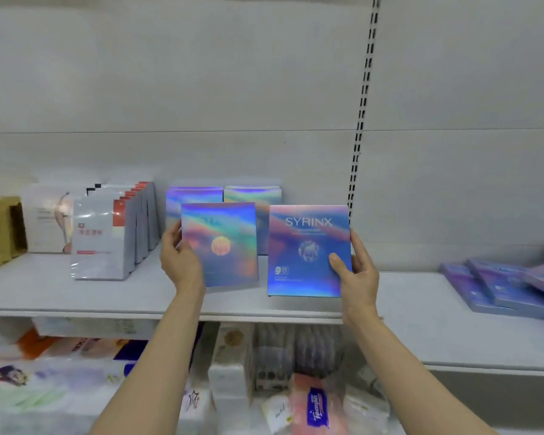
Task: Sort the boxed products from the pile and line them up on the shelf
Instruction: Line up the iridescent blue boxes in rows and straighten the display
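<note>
My left hand (179, 255) grips the left edge of an iridescent box with an orange emblem (222, 243), held upright over the white shelf (60, 293). My right hand (355, 271) grips the right edge of a second iridescent box marked SYRINX (305, 249), thumb on its front, its bottom edge close to the shelf. Behind both stand two rows of the same iridescent boxes (252, 194) against the back panel. A loose pile of purple-blue boxes (496, 287) lies flat at the right of the shelf.
A row of white-and-red boxes (107, 240) stands left of the iridescent ones, with a white box (47, 218) and a brown carton (0, 233) further left. Below the shelf lie tissue packs (318, 406) and other mixed goods. A slotted upright (363, 98) runs up the back panel.
</note>
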`<state>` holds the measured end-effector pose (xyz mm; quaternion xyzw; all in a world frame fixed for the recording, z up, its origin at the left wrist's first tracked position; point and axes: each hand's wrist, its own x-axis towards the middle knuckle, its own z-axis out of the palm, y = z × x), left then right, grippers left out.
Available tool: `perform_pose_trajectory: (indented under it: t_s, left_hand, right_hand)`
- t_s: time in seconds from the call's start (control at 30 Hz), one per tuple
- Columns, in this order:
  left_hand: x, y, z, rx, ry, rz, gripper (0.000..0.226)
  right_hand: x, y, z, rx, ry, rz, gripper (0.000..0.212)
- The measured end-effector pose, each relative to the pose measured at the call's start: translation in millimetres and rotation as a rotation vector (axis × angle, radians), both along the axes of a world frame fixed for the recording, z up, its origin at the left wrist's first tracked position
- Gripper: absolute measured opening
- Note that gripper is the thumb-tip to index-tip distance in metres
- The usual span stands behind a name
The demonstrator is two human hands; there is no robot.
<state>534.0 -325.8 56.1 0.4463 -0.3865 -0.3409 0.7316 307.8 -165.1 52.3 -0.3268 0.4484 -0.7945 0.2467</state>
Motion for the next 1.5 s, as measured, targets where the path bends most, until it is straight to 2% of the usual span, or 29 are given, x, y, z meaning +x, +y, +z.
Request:
perform_pose_trajectory:
  t_s: [0.2, 0.3, 0.4, 0.53, 0.63, 0.7, 0.77, 0.93, 1.0, 1.07, 1.13, 1.2, 1.27, 1.33, 1.5]
  left_hand:
    - [51, -44, -2, -0.010, -0.033, -0.036, 0.043]
    - [62, -59, -4, 0.005, -0.031, -0.068, 0.038]
    - [60, -70, -5, 0.019, -0.107, -0.030, 0.044]
    - [65, -95, -10, -0.027, -0.312, -0.009, 0.045]
    - [67, -97, -16, 0.035, -0.659, -0.041, 0.114]
    - [71, -99, -18, 0.020, -0.838, -0.058, 0.132]
    - [76, -108, -21, 0.002, -0.942, -0.106, 0.131]
    - [74, -122, -18, -0.012, -1.066, -0.175, 0.117]
    - [70, -121, -19, -0.035, -1.088, -0.223, 0.123]
    - [71, -121, -21, -0.031, -1.131, -0.263, 0.138]
    - [74, -120, -22, -0.070, -1.265, -0.226, 0.147]
    - [77, -121, -22, -0.125, -1.368, -0.187, 0.148]
    - [79, -123, -21, -0.191, -1.462, -0.159, 0.143]
    - [80, -125, -20, -0.252, -1.557, -0.148, 0.137]
    - [79, -124, -15, -0.248, -1.639, -0.133, 0.136]
  right_hand:
    - [42, -29, 0, 0.021, 0.007, 0.004, 0.058]
    - [60, -45, -2, 0.046, 0.021, -0.016, 0.057]
    - [67, -57, -5, 0.075, 0.048, -0.037, 0.057]
    - [71, -77, -6, 0.087, 0.093, -0.063, 0.057]
    - [70, -90, -6, 0.077, 0.116, -0.052, 0.055]
    - [71, -98, -6, 0.068, 0.128, -0.043, 0.055]
    - [71, -108, -6, 0.060, 0.137, -0.037, 0.056]
    - [70, -140, -19, 0.090, 0.180, -0.065, 0.058]
    - [69, -153, -26, 0.140, 0.291, -0.124, 0.058]
    - [65, -163, -30, 0.303, 0.520, -0.289, 0.063]
    - [67, -166, -31, 0.463, 0.832, -0.460, 0.078]
    - [72, -166, -34, 0.447, 1.209, -0.529, 0.099]
    - [76, -169, -39, 0.406, 1.549, -0.533, 0.104]
    - [76, -176, -44, 0.416, 1.660, -0.527, 0.101]
    - [71, -191, -37, 0.551, 1.717, -0.496, 0.110]
